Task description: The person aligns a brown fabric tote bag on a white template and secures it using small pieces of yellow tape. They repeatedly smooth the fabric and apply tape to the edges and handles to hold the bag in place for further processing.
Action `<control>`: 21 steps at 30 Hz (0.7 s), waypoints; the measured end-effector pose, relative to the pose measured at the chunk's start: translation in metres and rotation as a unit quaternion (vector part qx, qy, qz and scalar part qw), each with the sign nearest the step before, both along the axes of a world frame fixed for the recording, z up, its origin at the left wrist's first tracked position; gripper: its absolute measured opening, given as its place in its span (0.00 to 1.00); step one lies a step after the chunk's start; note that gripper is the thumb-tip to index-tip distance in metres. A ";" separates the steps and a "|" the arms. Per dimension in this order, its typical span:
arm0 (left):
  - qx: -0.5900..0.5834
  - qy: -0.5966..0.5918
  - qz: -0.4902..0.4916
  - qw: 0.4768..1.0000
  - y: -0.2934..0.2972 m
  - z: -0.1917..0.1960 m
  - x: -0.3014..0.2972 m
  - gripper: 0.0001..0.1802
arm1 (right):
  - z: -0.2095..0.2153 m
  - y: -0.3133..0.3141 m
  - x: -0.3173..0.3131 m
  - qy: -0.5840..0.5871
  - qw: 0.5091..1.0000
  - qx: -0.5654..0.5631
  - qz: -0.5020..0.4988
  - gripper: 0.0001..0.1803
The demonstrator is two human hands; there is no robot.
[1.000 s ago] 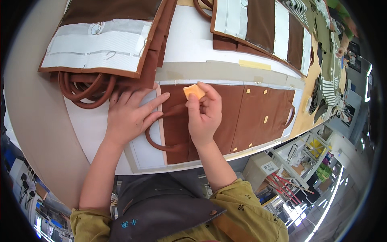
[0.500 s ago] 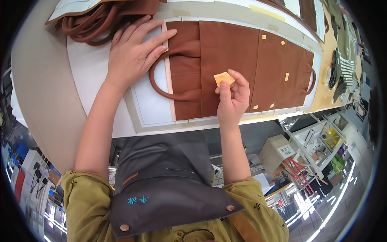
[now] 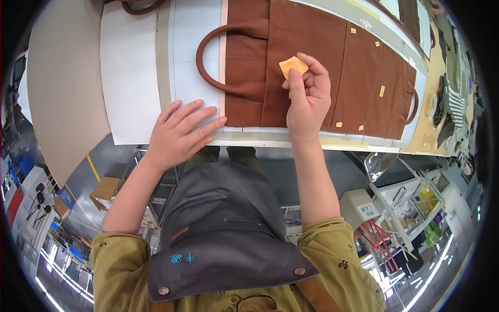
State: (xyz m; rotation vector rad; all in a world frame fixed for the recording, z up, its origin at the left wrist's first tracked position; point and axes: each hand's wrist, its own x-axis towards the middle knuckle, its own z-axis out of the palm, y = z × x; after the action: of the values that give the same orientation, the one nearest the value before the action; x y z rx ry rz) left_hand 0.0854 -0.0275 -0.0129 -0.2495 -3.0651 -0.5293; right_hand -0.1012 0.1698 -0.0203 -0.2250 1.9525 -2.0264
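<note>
A brown leather bag panel lies flat across the table, with a looped handle at its left end and another handle at its right end. Several small yellow tape pieces dot its right half. My right hand is raised over the panel, pinching a small yellowish square piece between thumb and fingers; its material is unclear. My left hand rests with fingers spread on the white board, its fingertips at the panel's pale left edge strip near the table's front edge.
Part of another brown handle shows at the top left. Fabric with stripes is heaped at the far right. Beyond the front edge stand a cardboard box and a metal rack. A dark apron hangs before me.
My left hand has moved from the panel's upper left corner down to its lower left. My right hand has risen slightly, still pinching the yellowish piece. The view has shifted.
</note>
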 end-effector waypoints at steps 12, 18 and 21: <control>-0.038 -0.017 -0.077 0.996 -0.003 0.000 -0.012 0.29 | 0.002 0.010 -0.001 -0.002 0.999 -0.050 -0.014 0.15; -0.050 -0.024 -0.154 0.987 -0.017 -0.002 -0.029 0.28 | 0.019 0.025 0.030 0.004 0.998 -0.051 0.021 0.18; -0.021 0.008 -0.151 0.988 -0.014 -0.003 -0.031 0.27 | 0.010 0.023 0.050 -0.040 0.995 -0.086 0.034 0.19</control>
State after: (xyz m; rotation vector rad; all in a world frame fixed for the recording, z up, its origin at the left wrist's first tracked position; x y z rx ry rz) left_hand 0.0539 -0.0415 -0.0159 -0.7225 -3.0407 -0.4678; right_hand -0.0514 0.1933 -0.0105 -0.2426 1.7009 -2.1255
